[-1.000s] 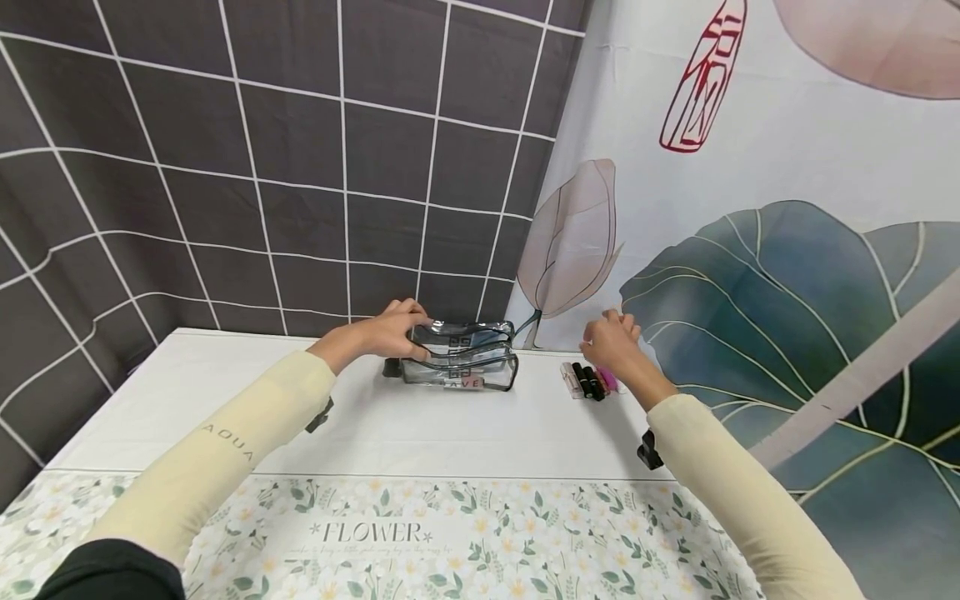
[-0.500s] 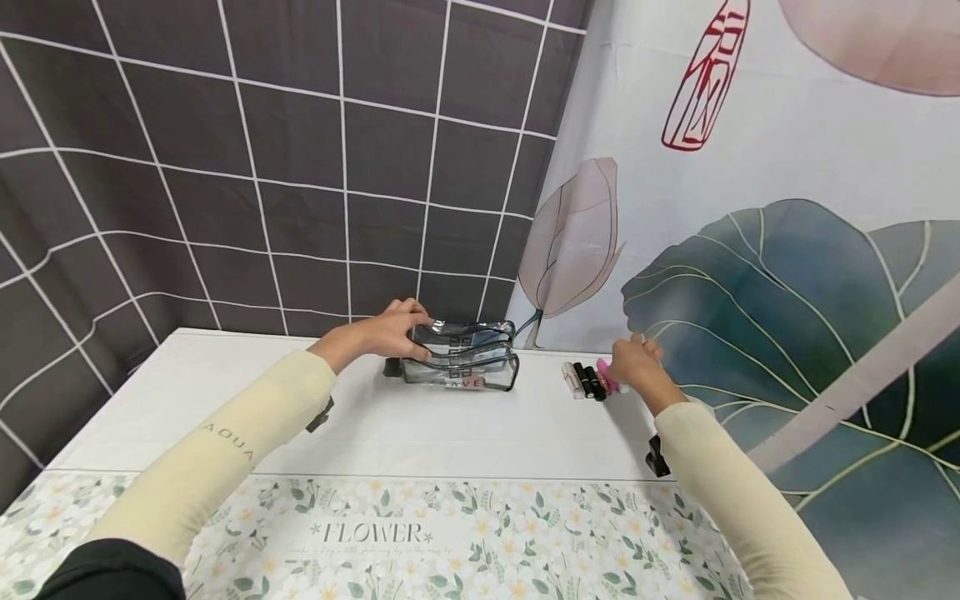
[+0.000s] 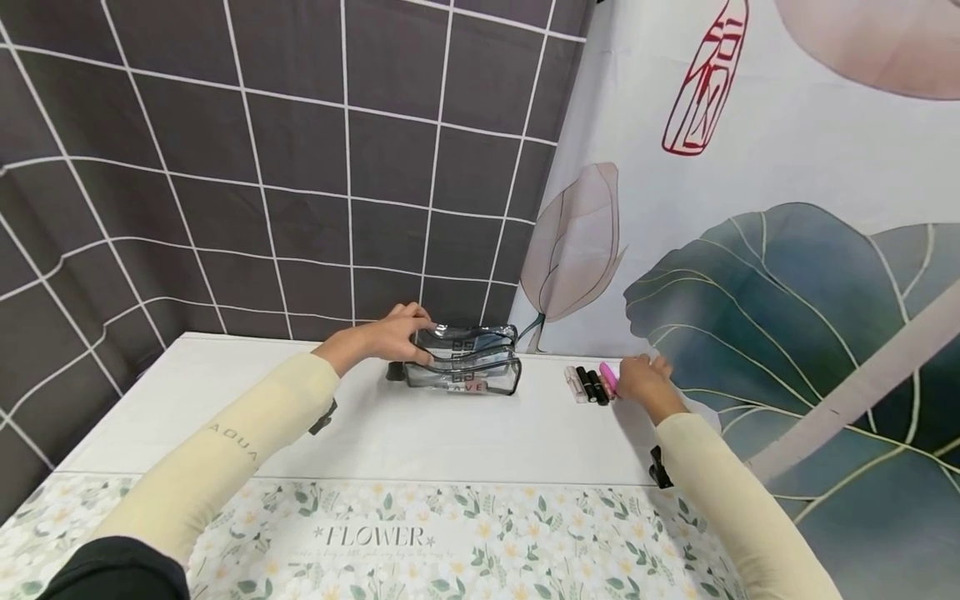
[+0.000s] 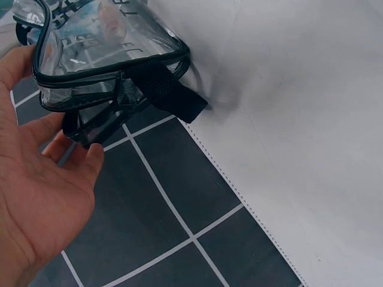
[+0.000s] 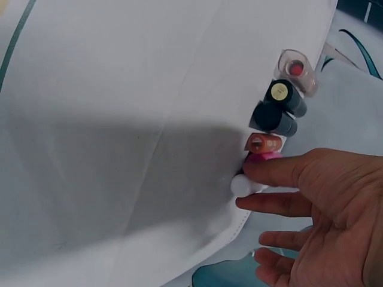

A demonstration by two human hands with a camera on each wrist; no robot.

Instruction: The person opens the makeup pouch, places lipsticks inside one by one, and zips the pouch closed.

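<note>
Likely steadies clear boxy plastic pouch in clamped left hand. Cannot tell if pinching white cylinder by desk edge in right hand.

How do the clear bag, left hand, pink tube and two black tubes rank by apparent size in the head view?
1. Clear bag (largest)
2. Left hand
3. Pink tube and two black tubes: too alike in size to rank

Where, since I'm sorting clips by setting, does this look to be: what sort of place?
Probably a makeshift indoor filming corner: a rippled dark grid-pattern cloth and a leaf-print cloth hang as backdrops behind a white-and-floral table covering, with small cosmetic tubes laid out.
</note>
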